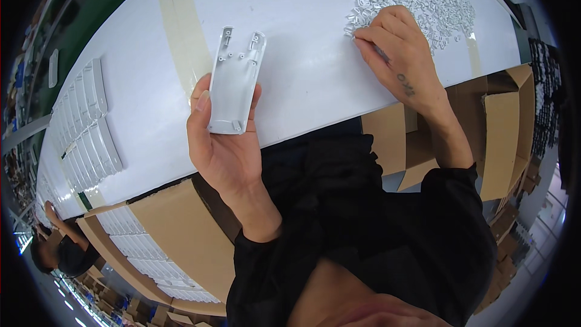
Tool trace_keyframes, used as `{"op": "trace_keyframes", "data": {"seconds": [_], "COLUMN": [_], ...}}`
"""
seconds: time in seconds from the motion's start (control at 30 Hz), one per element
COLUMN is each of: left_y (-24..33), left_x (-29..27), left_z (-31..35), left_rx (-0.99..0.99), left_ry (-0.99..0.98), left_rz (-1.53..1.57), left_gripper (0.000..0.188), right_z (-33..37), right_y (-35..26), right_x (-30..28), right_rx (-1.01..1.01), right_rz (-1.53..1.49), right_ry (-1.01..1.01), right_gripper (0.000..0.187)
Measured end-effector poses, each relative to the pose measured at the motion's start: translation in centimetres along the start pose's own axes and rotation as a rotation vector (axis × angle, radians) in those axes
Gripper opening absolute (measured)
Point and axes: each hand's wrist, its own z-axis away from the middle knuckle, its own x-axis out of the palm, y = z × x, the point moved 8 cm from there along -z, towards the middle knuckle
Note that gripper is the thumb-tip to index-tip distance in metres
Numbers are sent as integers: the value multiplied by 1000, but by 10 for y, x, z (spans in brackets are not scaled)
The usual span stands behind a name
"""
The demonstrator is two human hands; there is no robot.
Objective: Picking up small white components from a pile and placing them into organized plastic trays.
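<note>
My left hand (229, 160) grips a white plastic housing shell (235, 88) by its lower half, thumb on the left edge and fingers behind. The shell's hollow inside faces up and shows small posts and two prongs at its far end. On the right, my right hand (402, 54) is closed in a pinch at the near left edge of a heap of small white plastic clips (445, 3). One small white clip (351, 35) appears to be between its thumb and forefinger, mostly hidden by the fingertips.
Rows of similar white shells (91, 145) lie on the white table (302, 79) at the left. An open carton (175, 224) with more shells stands below the near edge. Cardboard boxes (502, 139) stand at the right. Another person (66, 254) works at the far left.
</note>
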Motion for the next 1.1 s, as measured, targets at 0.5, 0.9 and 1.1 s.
{"op": "trace_keyframes", "data": {"seconds": [0.5, 0.9, 1.1], "left_y": [-15, -25, -19], "left_x": [14, 24, 23], "left_z": [7, 21, 16], "left_rx": [-20, 64, 20], "left_ry": [-6, -117, -144], "left_rz": [-71, -153, -180], "left_gripper": [47, 43, 42], "right_z": [-25, -44, -50], "right_y": [-13, -66, -65], "right_x": [-12, 33, 41], "right_rx": [183, 500, 542], "right_rz": [-244, -1119, -1328], "right_ry": [-73, -64, -132], "right_gripper": [4, 8, 8]}}
